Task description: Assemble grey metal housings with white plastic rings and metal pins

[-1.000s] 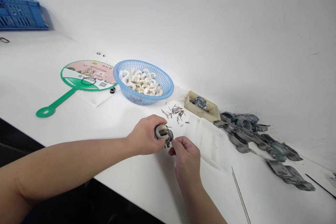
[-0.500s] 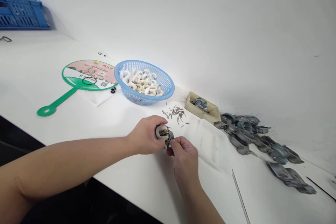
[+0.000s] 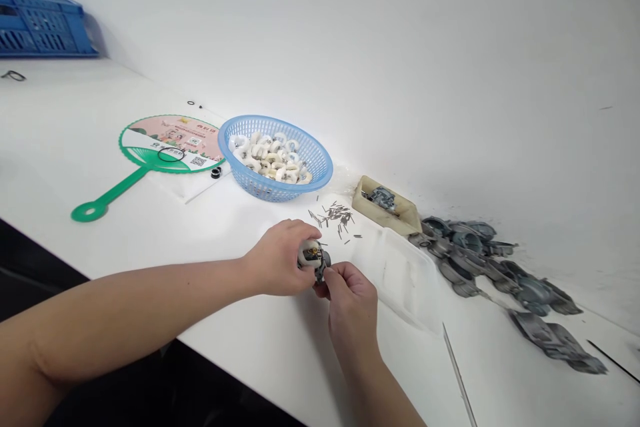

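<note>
My left hand point(image 3: 283, 259) is closed around a grey metal carburetor body point(image 3: 326, 259), thumb and fingers on either side of it. A white ring-shaped float point(image 3: 303, 253) sits in its upturned face, with a small brass part in the middle. The thumb and fingers of my right hand point(image 3: 353, 297) are pinched on the carburetor's lower right edge; whether a small part is also between those fingertips is hidden. Just beyond my hands, several thin metal pins point(image 3: 336, 215) lie scattered on the white table point(image 3: 225, 340).
A blue basket point(image 3: 276, 192) holds many white floats. Left of it lies a green-rimmed hand fan point(image 3: 135, 170). A beige box point(image 3: 387, 216) with metal parts, a clear plastic tray point(image 3: 407, 280) and grey metal castings point(image 3: 465, 260) run along the right. A blue crate point(image 3: 47, 27) stands far left.
The carburetor has tilted slightly in my left hand, so less of the float's left side shows. My right hand stays pinched at its edge.
</note>
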A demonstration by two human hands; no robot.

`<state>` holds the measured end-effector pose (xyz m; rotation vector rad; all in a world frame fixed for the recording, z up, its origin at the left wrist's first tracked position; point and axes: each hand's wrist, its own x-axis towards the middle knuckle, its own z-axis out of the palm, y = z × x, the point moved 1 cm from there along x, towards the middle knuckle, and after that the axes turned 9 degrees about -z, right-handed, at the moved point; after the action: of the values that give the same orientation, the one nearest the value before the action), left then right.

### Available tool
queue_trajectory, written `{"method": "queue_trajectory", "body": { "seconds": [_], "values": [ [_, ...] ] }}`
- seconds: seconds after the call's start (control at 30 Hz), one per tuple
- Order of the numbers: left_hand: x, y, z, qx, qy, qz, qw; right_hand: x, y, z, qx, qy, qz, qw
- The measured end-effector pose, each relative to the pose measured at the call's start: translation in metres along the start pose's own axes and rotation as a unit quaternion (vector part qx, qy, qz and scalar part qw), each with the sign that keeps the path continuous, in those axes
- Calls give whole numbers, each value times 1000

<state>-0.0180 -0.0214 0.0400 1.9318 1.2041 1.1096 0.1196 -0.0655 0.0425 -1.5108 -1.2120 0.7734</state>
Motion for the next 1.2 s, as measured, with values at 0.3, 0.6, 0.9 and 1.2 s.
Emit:
{"method": "queue_trajectory", "body": {
  "seconds": [0.3,0.6,0.9,1.2],
  "values": [
    [1,0,-1,1,-4,14,1000,0,-1,1,1,-1,8,1000],
    [1,0,0,-11,0,5,1000,0,1,1,-10,3,3,1000],
    [2,0,-1,-9,-2,11,1000,-1,0,1,-29,-1,1,1000],
    [2,0,-1,-8,-3,9,1000,-3,-4,3,-52,19,6,998]
  ]
}}
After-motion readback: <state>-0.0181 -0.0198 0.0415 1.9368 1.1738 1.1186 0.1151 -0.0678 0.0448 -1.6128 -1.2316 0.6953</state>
